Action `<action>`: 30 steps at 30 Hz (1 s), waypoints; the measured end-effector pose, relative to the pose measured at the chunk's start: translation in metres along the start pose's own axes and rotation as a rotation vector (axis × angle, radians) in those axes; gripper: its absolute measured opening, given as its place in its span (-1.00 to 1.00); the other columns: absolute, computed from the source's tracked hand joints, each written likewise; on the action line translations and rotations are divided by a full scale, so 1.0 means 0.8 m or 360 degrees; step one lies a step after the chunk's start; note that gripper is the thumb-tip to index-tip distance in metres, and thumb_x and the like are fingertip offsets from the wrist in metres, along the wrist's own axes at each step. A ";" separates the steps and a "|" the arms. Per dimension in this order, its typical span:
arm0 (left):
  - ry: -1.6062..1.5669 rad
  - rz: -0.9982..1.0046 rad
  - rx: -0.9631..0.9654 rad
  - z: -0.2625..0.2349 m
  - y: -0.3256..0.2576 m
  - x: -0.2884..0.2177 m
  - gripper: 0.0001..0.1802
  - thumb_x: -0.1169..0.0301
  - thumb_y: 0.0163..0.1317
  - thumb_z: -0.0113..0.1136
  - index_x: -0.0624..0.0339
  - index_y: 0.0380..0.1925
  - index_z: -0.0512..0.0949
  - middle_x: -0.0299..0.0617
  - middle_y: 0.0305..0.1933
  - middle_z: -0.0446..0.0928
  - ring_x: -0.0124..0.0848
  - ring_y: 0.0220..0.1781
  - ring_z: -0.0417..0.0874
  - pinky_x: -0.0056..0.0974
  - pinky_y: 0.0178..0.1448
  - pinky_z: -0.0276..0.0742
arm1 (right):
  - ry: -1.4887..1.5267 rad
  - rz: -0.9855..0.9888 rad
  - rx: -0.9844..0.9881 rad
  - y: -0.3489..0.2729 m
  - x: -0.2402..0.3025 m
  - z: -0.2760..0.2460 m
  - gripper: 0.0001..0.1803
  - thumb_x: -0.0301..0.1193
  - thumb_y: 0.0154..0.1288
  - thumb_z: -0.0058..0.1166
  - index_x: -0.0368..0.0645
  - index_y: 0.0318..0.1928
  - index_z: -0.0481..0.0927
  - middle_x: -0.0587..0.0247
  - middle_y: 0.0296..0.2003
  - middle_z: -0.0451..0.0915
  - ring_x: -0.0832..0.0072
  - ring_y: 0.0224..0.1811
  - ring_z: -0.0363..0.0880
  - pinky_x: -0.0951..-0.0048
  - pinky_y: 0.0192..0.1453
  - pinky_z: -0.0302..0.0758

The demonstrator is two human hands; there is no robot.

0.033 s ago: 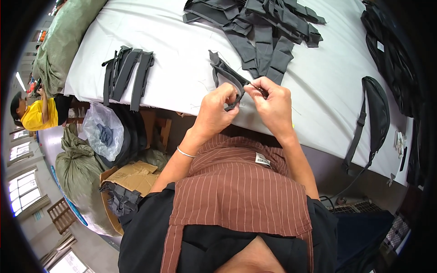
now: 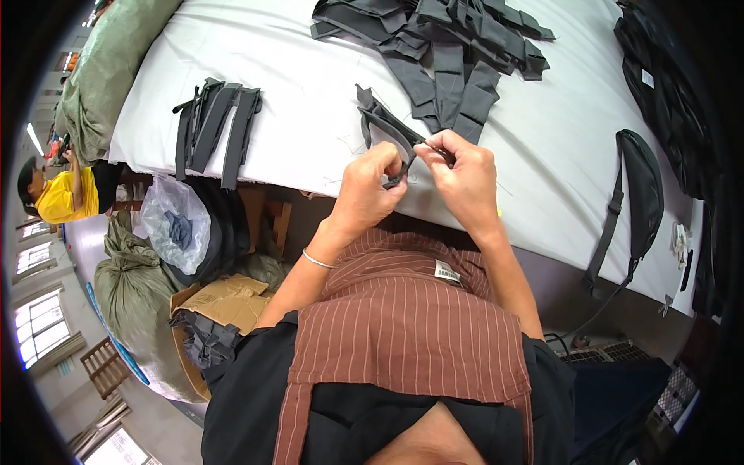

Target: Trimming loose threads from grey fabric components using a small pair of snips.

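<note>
Both hands grip one dark grey fabric strip just above the near edge of the white-covered table. My left hand is closed around its lower part, where the cloth curls under the fingers. My right hand pinches the strip's edge between thumb and fingertips, close beside the left. The strip's free end stands up and away from me, folded double. Beyond the hands lies a loose heap of dark grey fabric pieces. To the left, several finished-looking grey strips lie side by side at the table edge.
A black pouch with a strap lies at the right, near small metal clips. Black bags line the far right. Below left are a plastic-lined bin, green sacks and a cardboard box. A person in yellow is beyond.
</note>
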State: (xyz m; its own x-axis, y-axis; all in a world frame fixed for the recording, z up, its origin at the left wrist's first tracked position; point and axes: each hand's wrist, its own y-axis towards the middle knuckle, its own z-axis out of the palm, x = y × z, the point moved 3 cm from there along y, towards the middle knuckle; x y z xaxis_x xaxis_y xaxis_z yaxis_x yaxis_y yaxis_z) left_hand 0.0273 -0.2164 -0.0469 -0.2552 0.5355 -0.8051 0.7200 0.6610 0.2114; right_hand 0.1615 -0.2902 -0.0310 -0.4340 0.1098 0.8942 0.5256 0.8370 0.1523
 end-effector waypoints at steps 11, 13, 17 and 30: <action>-0.0021 0.0139 -0.0335 0.001 -0.003 0.007 -0.75 0.74 -0.14 0.14 0.21 -0.59 0.29 -0.25 -0.42 0.38 -0.49 -0.33 0.45 -0.44 -0.42 0.40 | 0.0004 0.0053 -0.0076 -0.003 -0.008 -0.022 -0.89 -0.47 0.10 0.17 -0.17 -0.32 0.59 0.23 -0.58 0.57 0.47 -0.62 0.49 0.47 -0.49 0.36; -0.0223 0.0023 -0.0352 0.000 -0.002 0.007 -0.74 0.73 -0.19 0.16 0.24 -0.58 0.29 -0.14 -0.38 0.37 -0.34 -0.40 0.43 -0.34 -0.44 0.39 | 0.0030 0.0084 -0.0090 -0.007 -0.006 -0.024 -0.87 -0.46 0.10 0.18 -0.16 -0.30 0.59 0.24 -0.55 0.58 0.47 -0.61 0.50 0.47 -0.47 0.38; -0.0258 0.0014 -0.0415 0.001 -0.004 0.012 -0.73 0.73 -0.17 0.18 0.24 -0.58 0.28 -0.16 -0.37 0.39 -0.39 -0.39 0.44 -0.39 -0.48 0.38 | -0.0051 0.0012 -0.0115 -0.014 -0.006 -0.024 -0.84 -0.40 0.11 0.21 -0.09 -0.26 0.62 0.31 -0.44 0.60 0.46 -0.49 0.53 0.47 -0.38 0.42; -0.0007 0.0272 -0.0481 -0.002 -0.007 0.004 -0.68 0.75 -0.25 0.21 0.20 -0.58 0.28 -0.22 -0.50 0.33 -0.40 -0.44 0.39 -0.40 -0.35 0.36 | -0.0094 -0.0220 0.0035 -0.020 -0.004 -0.003 -0.82 -0.36 0.10 0.20 -0.04 -0.24 0.64 0.34 -0.49 0.56 0.41 -0.49 0.45 0.43 -0.40 0.37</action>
State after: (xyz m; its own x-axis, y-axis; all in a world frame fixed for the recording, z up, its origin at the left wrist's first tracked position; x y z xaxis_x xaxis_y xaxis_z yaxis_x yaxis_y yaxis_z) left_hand 0.0212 -0.2175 -0.0498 -0.1444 0.6499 -0.7462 0.5284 0.6882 0.4971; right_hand 0.1561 -0.3049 -0.0355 -0.5439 0.0233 0.8388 0.4417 0.8579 0.2626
